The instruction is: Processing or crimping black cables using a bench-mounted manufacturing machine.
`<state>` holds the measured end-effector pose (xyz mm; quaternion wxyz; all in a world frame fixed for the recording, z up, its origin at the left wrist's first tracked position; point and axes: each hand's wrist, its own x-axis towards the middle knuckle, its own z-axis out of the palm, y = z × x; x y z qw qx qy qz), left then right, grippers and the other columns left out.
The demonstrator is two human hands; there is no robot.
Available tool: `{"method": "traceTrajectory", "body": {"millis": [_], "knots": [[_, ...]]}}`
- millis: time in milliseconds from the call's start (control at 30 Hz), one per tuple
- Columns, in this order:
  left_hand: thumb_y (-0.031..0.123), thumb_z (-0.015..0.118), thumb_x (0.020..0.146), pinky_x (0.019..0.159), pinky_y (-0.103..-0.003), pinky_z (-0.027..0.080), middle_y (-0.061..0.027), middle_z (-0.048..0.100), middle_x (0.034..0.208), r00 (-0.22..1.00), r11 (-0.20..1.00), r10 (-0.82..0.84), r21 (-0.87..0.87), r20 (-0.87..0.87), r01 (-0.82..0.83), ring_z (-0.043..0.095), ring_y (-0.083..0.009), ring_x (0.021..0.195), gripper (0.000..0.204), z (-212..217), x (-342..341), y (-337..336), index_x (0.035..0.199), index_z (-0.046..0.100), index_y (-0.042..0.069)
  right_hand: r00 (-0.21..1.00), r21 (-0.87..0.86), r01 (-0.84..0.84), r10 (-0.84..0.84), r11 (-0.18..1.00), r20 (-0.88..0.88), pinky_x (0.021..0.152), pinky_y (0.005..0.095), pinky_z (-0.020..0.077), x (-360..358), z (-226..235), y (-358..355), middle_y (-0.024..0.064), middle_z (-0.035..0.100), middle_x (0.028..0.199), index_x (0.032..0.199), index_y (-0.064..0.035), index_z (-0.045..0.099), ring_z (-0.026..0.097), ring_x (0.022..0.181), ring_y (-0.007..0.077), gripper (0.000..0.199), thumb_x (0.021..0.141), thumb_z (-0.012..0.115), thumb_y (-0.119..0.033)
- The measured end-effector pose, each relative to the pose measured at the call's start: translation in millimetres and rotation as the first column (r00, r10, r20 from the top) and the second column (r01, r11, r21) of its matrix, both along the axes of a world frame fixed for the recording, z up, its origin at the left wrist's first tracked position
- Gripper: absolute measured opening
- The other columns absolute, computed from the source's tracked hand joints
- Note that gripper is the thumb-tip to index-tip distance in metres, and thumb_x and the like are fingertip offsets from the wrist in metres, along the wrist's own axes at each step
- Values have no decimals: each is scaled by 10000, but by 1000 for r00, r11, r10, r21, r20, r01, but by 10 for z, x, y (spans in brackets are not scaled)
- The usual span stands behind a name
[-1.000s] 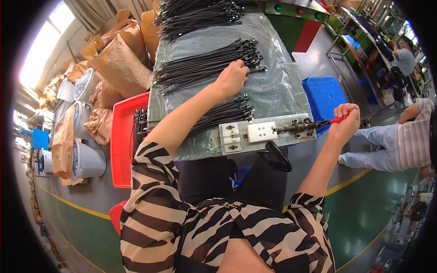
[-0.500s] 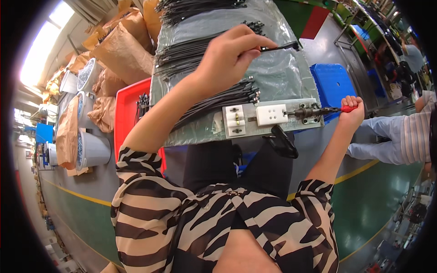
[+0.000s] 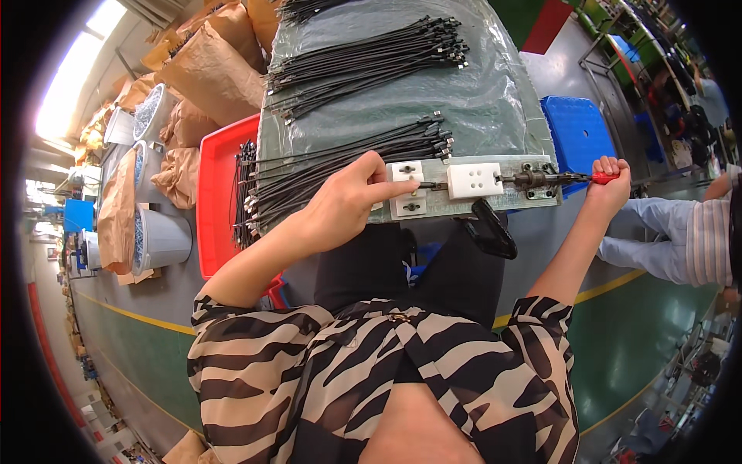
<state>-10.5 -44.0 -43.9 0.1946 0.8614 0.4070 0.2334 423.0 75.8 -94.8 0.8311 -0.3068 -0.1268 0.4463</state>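
Note:
My left hand (image 3: 344,199) reaches to the slotted white block (image 3: 407,207) on the metal clamping fixture. Its index finger lies straight across the block's slot; the other fingers are curled and partly hidden. A thin black cable (image 3: 435,185) pokes out beyond the fingertip toward the second white block (image 3: 474,181), the rest of it covered by the hand. My right hand (image 3: 608,185) is wrapped around the red handle (image 3: 602,179) of the toggle clamp (image 3: 533,179). Just behind the fixture lies a bundle of black cables (image 3: 371,147).
More cable bundles (image 3: 386,58) lie farther back on the plastic-covered table (image 3: 495,93). A red tray (image 3: 219,201) with cables stands left, near buckets (image 3: 164,241) and paper bags (image 3: 212,81). A blue stool (image 3: 578,131) is at right, and a person (image 3: 680,240) stands beyond it.
My left hand has come down from above the far bundles to the slotted block, bringing the black cable along. My right hand stays on the red handle.

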Motion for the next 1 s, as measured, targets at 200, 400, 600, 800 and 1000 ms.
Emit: {"method": "traceTrajectory", "body": {"millis": [200,400,600,800,1000], "knots": [[-118,562,719,644,-359,455,-97,435,860,986,999,28,27,-163,-24,498,-260,756,595,88,50,-96,1236,652,163,953,34,116,-121,993,279,514,266,287,-238,345,-107,17,399,627,725,-41,485,351,548,106,111,800,433,21],[-121,555,722,615,-348,455,-93,424,857,987,998,46,54,-154,-38,506,-248,709,622,93,84,-116,1250,655,192,542,53,246,-183,968,820,501,241,305,-964,639,-412,12,469,663,700,-43,492,396,562,96,152,799,401,29],[-108,574,711,635,-362,445,-102,413,854,985,998,40,53,-167,-31,490,-264,770,607,42,53,-132,1255,625,156,-304,466,14,-440,885,845,545,305,402,-1335,262,-460,84,515,675,726,-13,510,500,572,211,116,805,444,41],[-108,549,755,612,-358,444,-109,435,874,996,994,20,105,-83,-11,492,-275,696,504,80,10,-140,1191,662,119,-40,335,-26,-336,942,941,551,318,399,-1348,253,-567,84,485,660,720,-27,510,500,589,202,126,797,451,54],[-106,521,761,700,-381,469,-130,473,854,995,985,97,142,9,-97,538,-314,756,402,429,-6,67,1108,642,56,897,142,57,-113,988,427,505,273,255,-600,714,-301,15,403,625,684,-53,467,315,545,117,130,773,439,38]]}}
